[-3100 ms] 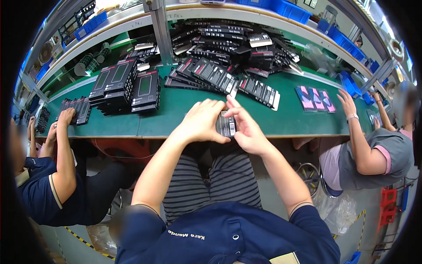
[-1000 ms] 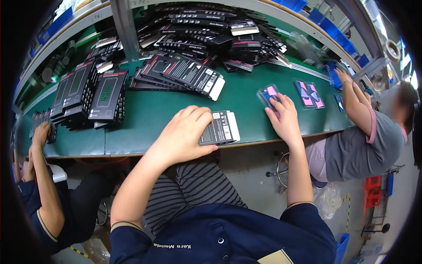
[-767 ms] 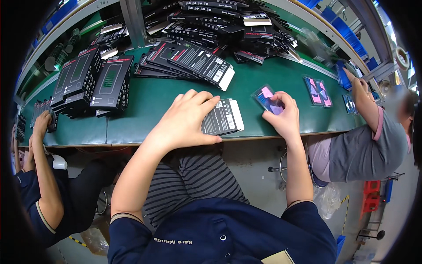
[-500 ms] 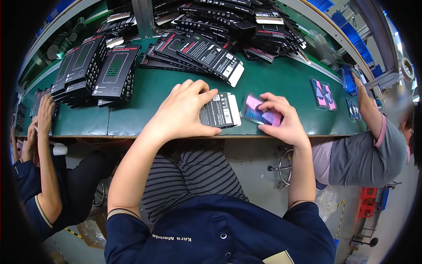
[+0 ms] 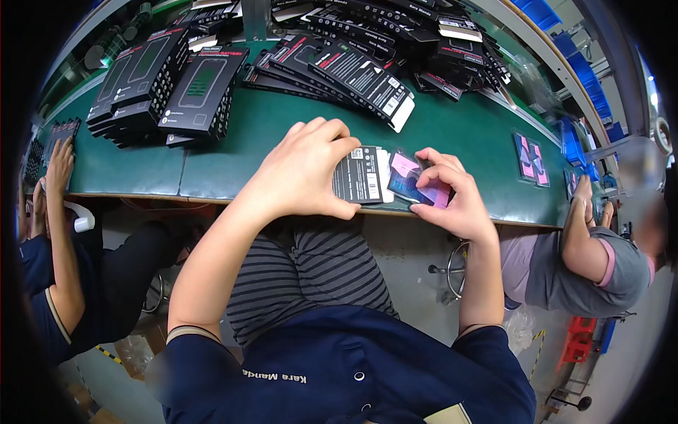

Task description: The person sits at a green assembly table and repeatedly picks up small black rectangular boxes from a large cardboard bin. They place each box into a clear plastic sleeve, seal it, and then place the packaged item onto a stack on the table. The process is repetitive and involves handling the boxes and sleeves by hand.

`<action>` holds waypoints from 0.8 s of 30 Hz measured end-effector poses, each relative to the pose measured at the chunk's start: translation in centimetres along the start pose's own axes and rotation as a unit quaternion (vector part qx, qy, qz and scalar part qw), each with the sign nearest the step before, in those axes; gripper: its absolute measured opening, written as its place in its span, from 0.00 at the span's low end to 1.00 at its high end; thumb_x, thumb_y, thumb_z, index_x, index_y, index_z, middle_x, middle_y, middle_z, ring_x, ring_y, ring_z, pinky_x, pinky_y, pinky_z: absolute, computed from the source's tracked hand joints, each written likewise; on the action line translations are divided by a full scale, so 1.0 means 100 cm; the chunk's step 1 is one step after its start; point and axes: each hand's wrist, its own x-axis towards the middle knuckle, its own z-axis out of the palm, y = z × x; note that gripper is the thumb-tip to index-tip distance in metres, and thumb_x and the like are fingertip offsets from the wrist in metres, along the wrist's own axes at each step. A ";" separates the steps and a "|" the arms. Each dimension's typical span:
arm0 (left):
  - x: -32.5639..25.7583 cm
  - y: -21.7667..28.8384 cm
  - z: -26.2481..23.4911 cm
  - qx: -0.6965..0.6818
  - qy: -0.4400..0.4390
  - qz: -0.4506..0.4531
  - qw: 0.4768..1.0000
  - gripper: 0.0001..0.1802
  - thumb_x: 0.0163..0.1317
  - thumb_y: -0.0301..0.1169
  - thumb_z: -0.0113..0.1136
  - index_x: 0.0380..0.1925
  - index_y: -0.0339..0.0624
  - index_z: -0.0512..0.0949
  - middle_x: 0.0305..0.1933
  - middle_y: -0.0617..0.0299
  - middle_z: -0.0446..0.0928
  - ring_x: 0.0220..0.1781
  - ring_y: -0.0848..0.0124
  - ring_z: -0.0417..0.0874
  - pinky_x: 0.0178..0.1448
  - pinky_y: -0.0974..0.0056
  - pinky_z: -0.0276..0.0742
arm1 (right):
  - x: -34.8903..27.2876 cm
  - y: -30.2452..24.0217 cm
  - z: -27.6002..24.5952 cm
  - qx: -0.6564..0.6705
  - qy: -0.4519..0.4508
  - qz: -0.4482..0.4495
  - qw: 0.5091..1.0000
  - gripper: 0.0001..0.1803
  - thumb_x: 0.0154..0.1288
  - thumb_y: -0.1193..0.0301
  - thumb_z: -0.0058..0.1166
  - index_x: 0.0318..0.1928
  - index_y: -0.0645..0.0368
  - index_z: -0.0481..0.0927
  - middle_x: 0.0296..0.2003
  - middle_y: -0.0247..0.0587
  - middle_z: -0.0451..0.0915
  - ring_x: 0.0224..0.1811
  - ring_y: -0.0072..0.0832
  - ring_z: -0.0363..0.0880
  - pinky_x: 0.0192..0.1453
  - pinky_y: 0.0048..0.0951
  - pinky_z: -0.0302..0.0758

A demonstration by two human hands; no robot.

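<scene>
My left hand grips a flat black carton from its left side, thumb along the near edge and fingers over the far edge. The carton lies at the table's front edge, printed back face up, its white end flap open to the right. Between thumb and fingers, my right hand has a clear plastic pack with pink and dark blue parts. The pack's left edge is at the carton's open end; whether any of it is inside, I cannot tell.
Stacked black cartons stand left on the green table; a fanned row and a heap lie behind. More clear packs lie right. Co-workers' hands are at both sides.
My right hand has brought the clear pack left, up to the carton's open end, and turned it flatter. My left hand keeps its grip on the carton. The view has shifted slightly.
</scene>
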 end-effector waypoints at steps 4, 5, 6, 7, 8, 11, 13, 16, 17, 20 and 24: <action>0.001 0.001 0.000 -0.010 -0.017 0.013 1.000 0.39 0.32 0.43 0.76 0.48 0.35 0.79 0.48 0.54 0.75 0.52 0.56 0.75 0.60 0.56 0.69 | 0.006 0.000 -0.012 -0.054 -0.120 -0.070 0.989 0.24 0.42 0.67 0.76 0.44 0.54 0.84 0.63 0.47 0.75 0.68 0.42 0.69 0.76 0.54 0.54; 0.000 0.001 0.001 -0.013 -0.025 0.019 0.999 0.40 0.32 0.43 0.76 0.48 0.35 0.78 0.48 0.54 0.75 0.53 0.56 0.75 0.61 0.55 0.69 | 0.008 0.001 -0.006 -0.033 -0.128 -0.061 0.989 0.27 0.43 0.62 0.77 0.47 0.53 0.85 0.63 0.46 0.75 0.70 0.40 0.68 0.78 0.61 0.40; 0.002 0.003 0.004 -0.011 -0.012 0.036 0.999 0.40 0.31 0.42 0.77 0.49 0.36 0.78 0.49 0.54 0.75 0.54 0.56 0.75 0.61 0.55 0.69 | 0.009 -0.005 0.002 0.009 -0.122 -0.025 0.992 0.34 0.47 0.55 0.75 0.55 0.52 0.81 0.67 0.47 0.71 0.73 0.43 0.63 0.78 0.63 0.34; 0.006 0.004 0.012 -0.011 0.000 0.056 0.998 0.40 0.31 0.42 0.77 0.49 0.36 0.78 0.50 0.54 0.75 0.54 0.56 0.74 0.61 0.55 0.68 | 0.009 -0.011 0.018 -0.032 -0.054 -0.031 0.998 0.38 0.49 0.53 0.73 0.60 0.52 0.77 0.70 0.48 0.66 0.75 0.45 0.58 0.78 0.62 0.32; 0.008 0.008 0.018 -0.009 0.013 0.072 0.997 0.40 0.31 0.42 0.77 0.49 0.36 0.78 0.51 0.54 0.76 0.55 0.55 0.74 0.61 0.55 0.68 | 0.010 -0.017 0.033 -0.071 0.012 -0.040 0.997 0.42 0.51 0.50 0.71 0.64 0.53 0.73 0.72 0.49 0.62 0.77 0.47 0.54 0.78 0.61 0.30; 0.015 0.023 0.022 0.002 -0.033 0.053 0.998 0.44 0.31 0.41 0.78 0.55 0.42 0.76 0.49 0.54 0.78 0.55 0.56 0.76 0.58 0.53 0.70 | 0.023 -0.019 0.042 0.065 0.019 -0.195 0.978 0.36 0.60 0.60 0.64 0.67 0.56 0.70 0.72 0.53 0.62 0.76 0.49 0.55 0.78 0.57 0.37; 0.014 0.035 0.012 -0.046 0.001 0.011 0.999 0.45 0.32 0.39 0.79 0.58 0.45 0.74 0.47 0.55 0.79 0.50 0.56 0.79 0.53 0.53 0.74 | 0.023 -0.033 0.038 0.199 0.201 -0.192 0.940 0.31 0.62 0.74 0.54 0.66 0.67 0.66 0.69 0.59 0.64 0.74 0.47 0.60 0.79 0.49 0.46; 0.019 0.042 0.008 -0.108 0.172 0.011 0.979 0.49 0.36 0.35 0.82 0.62 0.45 0.67 0.49 0.54 0.77 0.49 0.59 0.81 0.52 0.58 0.78 | 0.019 -0.066 0.021 0.475 0.243 -0.103 0.840 0.31 0.64 0.82 0.44 0.68 0.73 0.62 0.68 0.61 0.65 0.73 0.44 0.62 0.79 0.47 0.52; 0.019 0.043 0.016 -0.131 0.246 0.045 0.959 0.51 0.35 0.35 0.84 0.62 0.43 0.65 0.50 0.53 0.76 0.50 0.61 0.81 0.53 0.59 0.78 | 0.018 -0.067 0.021 0.607 0.133 -0.056 0.782 0.29 0.66 0.80 0.43 0.68 0.74 0.62 0.67 0.59 0.68 0.71 0.43 0.66 0.78 0.44 0.56; 0.018 0.049 0.033 -0.248 0.341 0.052 0.905 0.41 0.45 0.30 0.82 0.54 0.40 0.63 0.54 0.54 0.73 0.51 0.68 0.79 0.53 0.65 0.77 | 0.033 -0.082 0.031 0.616 0.102 -0.005 0.781 0.18 0.71 0.74 0.50 0.57 0.71 0.77 0.59 0.54 0.76 0.61 0.36 0.76 0.68 0.36 0.70; 0.020 0.056 0.011 -0.552 0.323 -0.027 0.768 0.10 0.71 0.20 0.54 0.45 0.42 0.65 0.52 0.51 0.79 0.49 0.72 0.80 0.57 0.68 0.75 | 0.050 -0.070 0.065 0.356 0.274 -0.185 0.874 0.07 0.71 0.80 0.53 0.47 0.64 0.81 0.51 0.46 0.80 0.54 0.25 0.77 0.61 0.27 0.72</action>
